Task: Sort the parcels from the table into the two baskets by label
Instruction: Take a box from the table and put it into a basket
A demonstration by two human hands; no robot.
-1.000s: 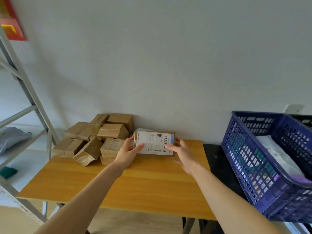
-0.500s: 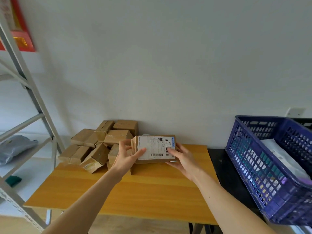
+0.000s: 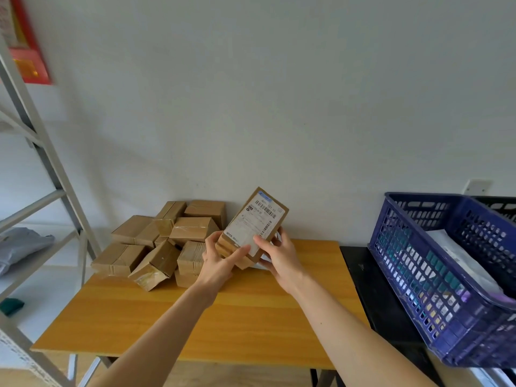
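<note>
I hold a flat cardboard parcel (image 3: 255, 223) with a white barcode label above the wooden table (image 3: 212, 319), tilted up on end with the label facing me. My left hand (image 3: 220, 261) grips its lower left corner and my right hand (image 3: 279, 255) grips its lower right side. A pile of several brown cardboard parcels (image 3: 164, 241) lies at the table's back left. A blue plastic basket (image 3: 435, 277) stands tilted on the right, with white bags inside. A black basket (image 3: 499, 208) shows just behind it.
A grey metal shelf rack (image 3: 42, 174) stands at the left with a grey bag (image 3: 19, 244) on a shelf. A black stand (image 3: 371, 291) carries the baskets. A white thing peeks out under the held parcel. The wall is close behind the table.
Both hands lifted the labelled parcel off the table and turned it from flat and level to tilted on end, with the label facing me.
</note>
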